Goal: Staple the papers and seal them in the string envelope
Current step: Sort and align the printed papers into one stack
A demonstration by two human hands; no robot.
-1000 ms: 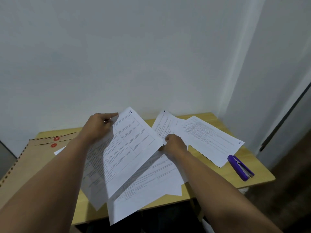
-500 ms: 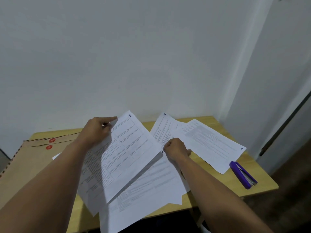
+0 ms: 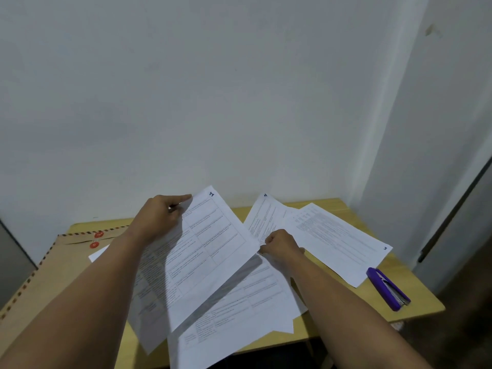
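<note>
— Holding anything, those hands?
— Both grip one printed sheet (image 3: 207,251), the page marked 1. The left hand (image 3: 157,219) pinches its far top edge, and the right hand (image 3: 282,246) is curled round its right corner. The sheet is lifted and tilted above the wooden surface (image 3: 415,296).
— And the other papers?
— More sheets (image 3: 239,315) lie flat beneath it, jutting over the near edge. Two further pages (image 3: 332,235), marked 4 and 3, lie just beyond and right of the right hand.
— The stapler?
— Purple (image 3: 387,288), lying near the surface's right edge, well apart from both hands.
— The envelope?
— Brown, with red string buttons (image 3: 80,251), lying on the left, partly under the left forearm.
</note>
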